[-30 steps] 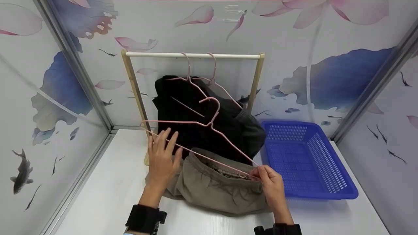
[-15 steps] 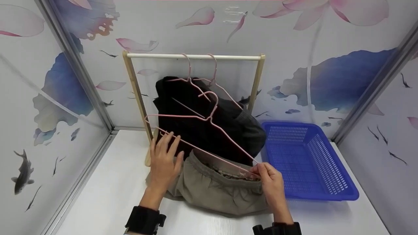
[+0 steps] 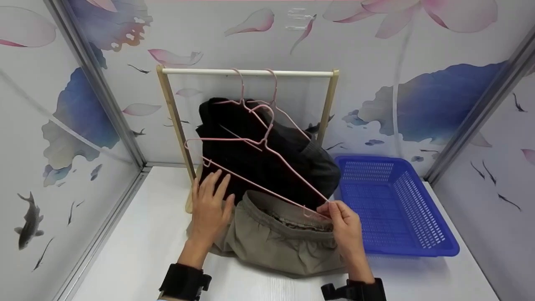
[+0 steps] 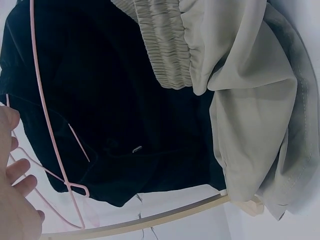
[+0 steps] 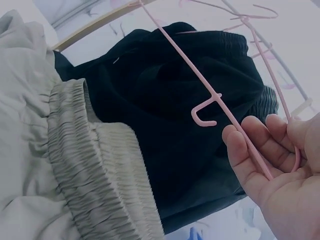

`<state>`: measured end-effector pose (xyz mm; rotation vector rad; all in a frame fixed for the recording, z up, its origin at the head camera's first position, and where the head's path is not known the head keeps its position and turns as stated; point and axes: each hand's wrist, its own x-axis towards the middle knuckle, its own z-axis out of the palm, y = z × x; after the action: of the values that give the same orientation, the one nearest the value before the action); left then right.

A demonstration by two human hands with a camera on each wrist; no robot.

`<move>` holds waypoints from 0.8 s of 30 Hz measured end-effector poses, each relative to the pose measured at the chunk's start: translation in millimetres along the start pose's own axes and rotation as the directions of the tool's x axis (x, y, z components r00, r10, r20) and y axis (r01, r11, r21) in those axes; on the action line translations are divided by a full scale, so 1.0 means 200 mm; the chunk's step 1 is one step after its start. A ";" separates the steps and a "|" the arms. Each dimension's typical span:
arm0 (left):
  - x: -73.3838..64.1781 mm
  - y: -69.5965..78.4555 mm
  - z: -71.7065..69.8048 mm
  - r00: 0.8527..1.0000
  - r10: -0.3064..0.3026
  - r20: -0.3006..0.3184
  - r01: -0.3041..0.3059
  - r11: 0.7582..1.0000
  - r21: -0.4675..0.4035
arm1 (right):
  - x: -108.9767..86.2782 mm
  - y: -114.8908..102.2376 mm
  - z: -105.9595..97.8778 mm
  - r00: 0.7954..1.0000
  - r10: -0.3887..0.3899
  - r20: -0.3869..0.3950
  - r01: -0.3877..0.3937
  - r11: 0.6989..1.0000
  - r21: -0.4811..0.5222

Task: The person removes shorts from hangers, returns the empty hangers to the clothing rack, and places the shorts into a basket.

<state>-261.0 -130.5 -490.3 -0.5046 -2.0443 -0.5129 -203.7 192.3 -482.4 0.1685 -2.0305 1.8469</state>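
Observation:
In the head view my right hand (image 3: 346, 225) holds a pink clothes hanger (image 3: 296, 170) by its right corner. Its fingers curl round the wire in the right wrist view, close to a small hook (image 5: 202, 117) on the lower bar. My left hand (image 3: 210, 209) has its fingers extended below the hanger's left end, with the bar just past the fingertips; it grips nothing. Under the hanger, a pair of khaki elastic-waist pants (image 3: 288, 253) lies on the white table, waistband (image 5: 80, 155) gaping upward. The hanger is apart from the pants.
Behind stands a wooden rack with a white rod (image 3: 200, 72), where two pink hangers carry black garments (image 3: 250, 167). A blue plastic basket (image 3: 453, 246) sits on the table (image 3: 138, 234) at the right. Printed panels (image 3: 368, 54) enclose the space.
My right hand has lifted the hanger slightly up and away from me, and its lower bar has left my left fingertips. My left hand and the pants have hardly moved.

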 end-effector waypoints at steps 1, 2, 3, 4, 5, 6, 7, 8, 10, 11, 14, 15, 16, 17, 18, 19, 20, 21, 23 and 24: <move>0.00 0.00 0.00 1.000 -0.002 0.004 0.002 1.000 0.001 | 0.01 -0.01 0.00 1.000 -0.008 0.006 0.008 1.000 0.008; 0.00 0.00 0.00 1.000 -0.004 0.009 0.004 1.000 0.002 | 0.01 -0.01 0.01 1.000 -0.018 0.013 0.018 1.000 0.021; 0.00 0.00 0.00 1.000 -0.005 0.015 0.005 1.000 0.003 | 0.02 -0.02 0.01 0.999 -0.027 0.020 0.027 0.999 0.034; 0.00 0.00 -0.01 1.000 -0.006 0.020 0.006 1.000 0.002 | 0.02 -0.03 0.02 0.999 -0.033 0.025 0.032 0.999 0.039; -0.01 0.00 -0.01 1.000 -0.007 0.024 0.007 1.000 0.003 | 0.03 -0.04 0.02 0.999 -0.037 0.032 0.036 0.998 0.042; -0.01 0.00 -0.01 1.000 -0.007 0.028 0.007 1.000 0.002 | 0.04 -0.05 0.03 0.999 -0.041 0.036 0.039 0.998 0.044; -0.01 -0.01 -0.01 1.000 -0.007 0.031 0.007 1.000 0.000 | 0.04 -0.06 0.03 0.998 -0.042 0.038 0.040 0.998 0.043; -0.01 -0.01 -0.01 0.999 -0.006 0.033 0.006 1.000 -0.001 | 0.05 -0.07 0.03 0.998 -0.046 0.043 0.044 0.998 0.039; -0.01 -0.01 -0.02 0.999 -0.003 0.034 0.004 1.000 -0.002 | 0.07 -0.09 0.04 0.997 -0.050 0.054 0.049 0.998 0.027; -0.01 -0.01 -0.02 0.999 -0.003 0.036 0.003 1.000 -0.001 | 0.07 -0.10 0.04 0.997 -0.053 0.059 0.052 0.998 0.018; -0.02 -0.01 -0.02 0.999 0.001 0.037 -0.001 1.000 0.001 | 0.10 -0.13 0.05 0.995 -0.072 0.071 0.073 0.997 -0.006; -0.02 -0.01 -0.02 0.999 0.001 0.037 -0.001 1.000 0.002 | 0.11 -0.14 0.06 0.994 -0.078 0.072 0.078 0.997 -0.005; -0.02 -0.01 -0.02 0.999 0.000 0.038 -0.001 1.000 0.004 | 0.12 -0.15 0.06 0.994 -0.082 0.073 0.082 0.997 -0.005; -0.02 -0.01 -0.02 0.999 0.000 0.038 0.000 1.000 0.004 | 0.13 -0.16 0.07 0.994 -0.083 0.070 0.084 0.996 -0.007; -0.02 -0.02 -0.02 0.999 0.000 0.037 0.000 1.000 0.006 | 0.14 -0.17 0.07 0.994 -0.086 0.065 0.086 0.996 -0.006; -0.02 -0.02 -0.02 0.999 -0.001 0.038 0.000 1.000 0.007 | 0.15 -0.18 0.08 0.994 -0.087 0.060 0.087 0.996 -0.004; -0.02 -0.02 -0.02 0.999 -0.002 0.039 0.002 1.000 0.007 | 0.16 -0.19 0.09 0.995 -0.085 0.054 0.086 0.996 -0.004; -0.02 -0.02 -0.02 0.999 -0.002 0.041 0.002 1.000 0.008 | 0.17 -0.20 0.09 0.995 -0.086 0.050 0.086 0.996 -0.003; -0.02 -0.02 -0.02 0.999 -0.003 0.044 0.002 1.000 0.010 | 0.18 -0.21 0.10 0.995 -0.088 0.040 0.089 0.996 -0.017; -0.02 -0.02 -0.02 0.999 -0.002 0.046 0.002 1.000 0.013 | 0.19 -0.22 0.11 0.995 -0.090 0.038 0.091 0.996 -0.024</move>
<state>-258.7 -136.5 -493.2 -0.5114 -2.0913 -0.4934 -228.1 172.2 -427.9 0.2841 -2.0351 1.7747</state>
